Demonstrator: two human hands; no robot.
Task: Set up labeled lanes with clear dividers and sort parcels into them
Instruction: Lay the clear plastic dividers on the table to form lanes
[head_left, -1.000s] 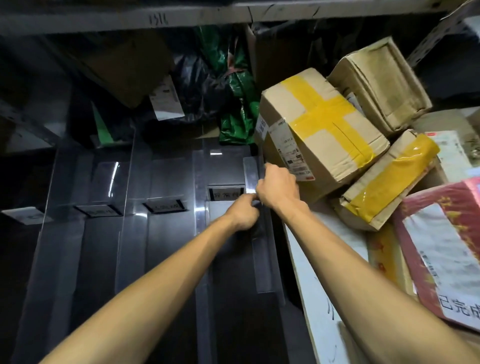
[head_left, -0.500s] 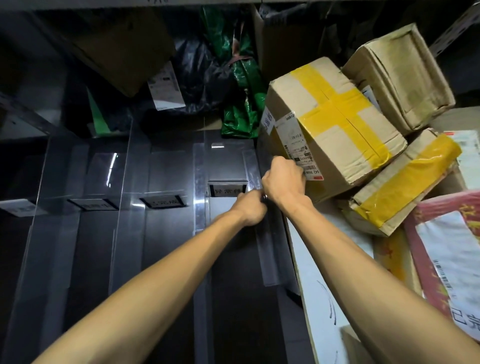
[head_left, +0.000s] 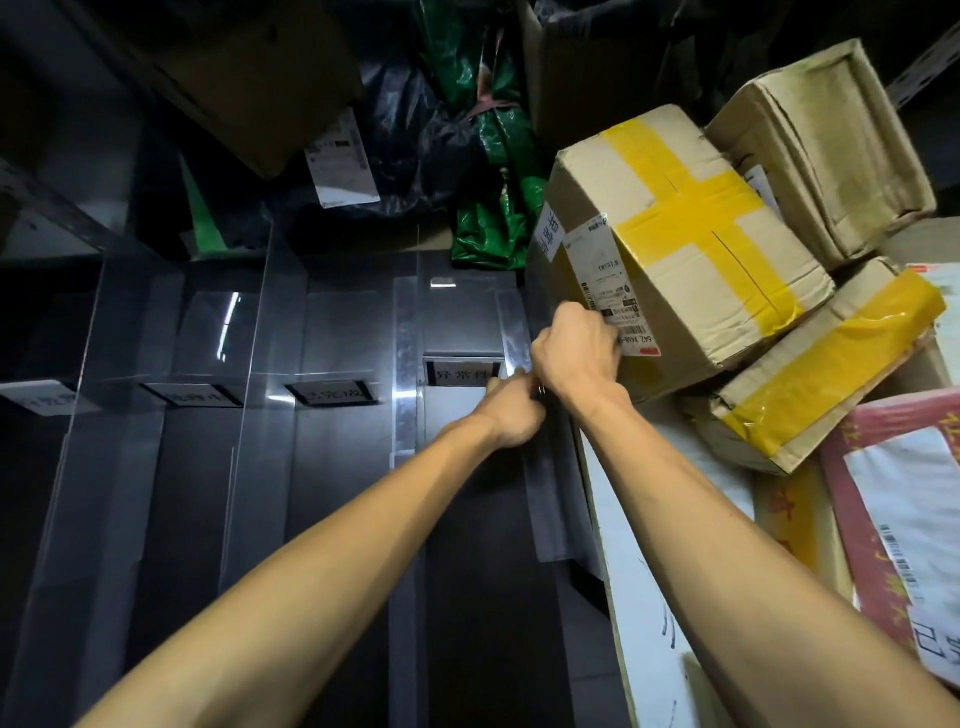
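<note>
On a dark shelf, clear dividers (head_left: 402, 364) stand upright and split it into lanes. Each lane has a small label; the nearest label (head_left: 460, 371) sits just left of my hands. My left hand (head_left: 511, 410) and my right hand (head_left: 574, 358) meet at the rightmost clear divider (head_left: 540, 499), fingers curled round its upper edge. What the fingertips pinch is hidden. Right behind my right hand leans a cardboard parcel with a yellow tape cross (head_left: 675, 234), touching my knuckles.
More parcels are heaped at the right: a plain box (head_left: 821, 145), a box with a yellow band (head_left: 831, 364) and a red-edged mailer (head_left: 893, 519). A white board (head_left: 639, 561) edges the heap. Green (head_left: 493, 208) and black (head_left: 415, 130) bags lie behind the lanes.
Both hands stay together at the rightmost divider, shifting slightly toward the back. My head has dipped lower and closer, so the upper shelf beam has left the view.
</note>
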